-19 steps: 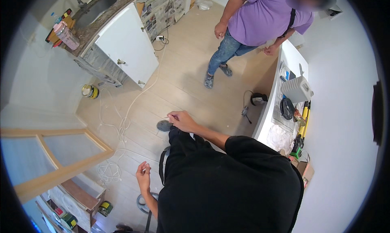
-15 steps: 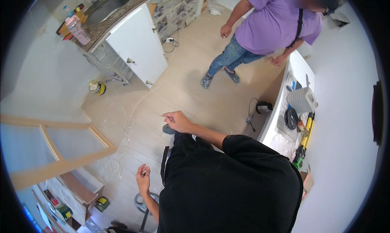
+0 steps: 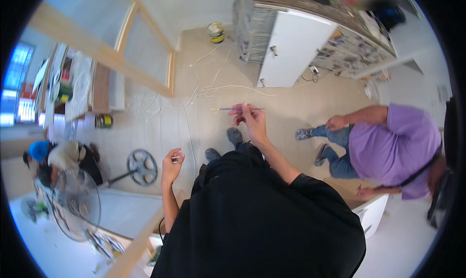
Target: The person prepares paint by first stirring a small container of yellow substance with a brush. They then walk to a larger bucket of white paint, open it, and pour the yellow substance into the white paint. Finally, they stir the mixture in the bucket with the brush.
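Note:
My right hand [image 3: 252, 122] is raised over the floor in front of me, its fingers pinched round a thin brush [image 3: 224, 109]. The brush lies almost level, with a pale yellowish tip pointing left. Lower and to the left, my left hand [image 3: 172, 167] is held up with its fingers curled in. A small pale spot shows by its thumb and fingertips, too small to name. Neither hand touches any furniture.
A person in a purple shirt [image 3: 393, 147] stands at the right. A white cabinet door [image 3: 296, 50] stands ajar ahead. White cord [image 3: 194, 91] trails across the floor. A pedestal fan [image 3: 77, 200], a wooden frame [image 3: 97, 42] and crouching people [image 3: 73, 159] are at the left.
My view has swung to the left, bringing the fan and the crouching people in. The person in purple now appears further right and lower. My right hand still holds the brush.

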The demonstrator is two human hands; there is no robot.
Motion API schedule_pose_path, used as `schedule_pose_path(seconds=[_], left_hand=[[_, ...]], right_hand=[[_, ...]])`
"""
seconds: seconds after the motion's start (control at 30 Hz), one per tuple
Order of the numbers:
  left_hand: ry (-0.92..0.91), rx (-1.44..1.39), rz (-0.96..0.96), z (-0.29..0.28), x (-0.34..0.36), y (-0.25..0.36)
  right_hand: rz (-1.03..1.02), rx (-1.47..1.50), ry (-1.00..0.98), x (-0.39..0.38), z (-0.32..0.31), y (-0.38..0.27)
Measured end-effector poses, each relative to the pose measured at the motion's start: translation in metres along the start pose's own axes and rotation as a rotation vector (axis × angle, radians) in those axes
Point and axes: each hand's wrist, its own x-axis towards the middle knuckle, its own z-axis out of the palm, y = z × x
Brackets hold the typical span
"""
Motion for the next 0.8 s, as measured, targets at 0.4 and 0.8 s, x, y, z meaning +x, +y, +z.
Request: schedule_pose_path(seconds=[0.4,0.8], left_hand=[[0.358,-0.239,-0.183,0.029,-0.046,0.002],[0.877,-0.951,0.100,-0.033,-0.090,0.078]], right_hand=[[0.300,0.143,-0.180,0.080,0.035,-0.013],[0.263,-0.192,-0.875,0.046,0.224,0.018]])
